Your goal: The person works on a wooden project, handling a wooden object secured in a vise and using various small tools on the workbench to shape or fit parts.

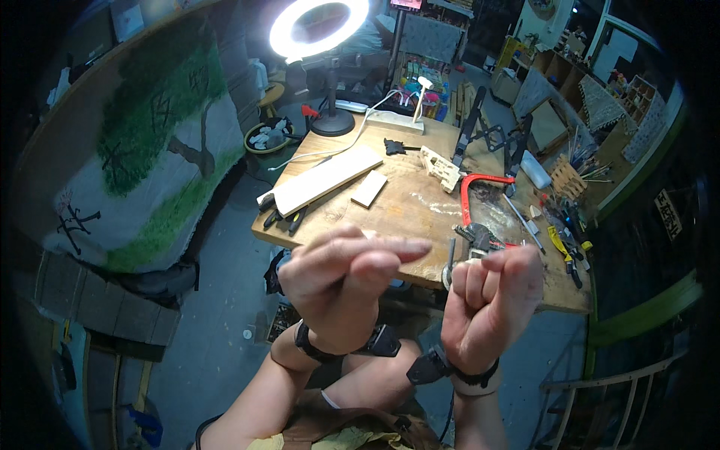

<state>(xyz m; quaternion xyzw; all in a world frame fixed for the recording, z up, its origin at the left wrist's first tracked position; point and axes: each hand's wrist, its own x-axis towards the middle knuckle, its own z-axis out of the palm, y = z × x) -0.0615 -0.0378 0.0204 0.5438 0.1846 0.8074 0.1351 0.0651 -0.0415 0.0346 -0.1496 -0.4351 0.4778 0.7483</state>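
Raised in front of the bench's near edge, my left hand has its index finger stretched out to the right. Its thumb lies alongside that finger and nothing shows in its grasp. My right hand is closed, fingers curled in and thumb against the index finger; what it holds, if anything, is hidden. The two hands are apart. Just beyond my right hand lie a dark metal clamp and a red C-shaped frame, perhaps a saw frame. Each wrist wears a black strap.
The wooden workbench carries a long pale board, a small wood block and a notched wood piece. A lit ring lamp stands at the back left. Several tools lie along the right edge.
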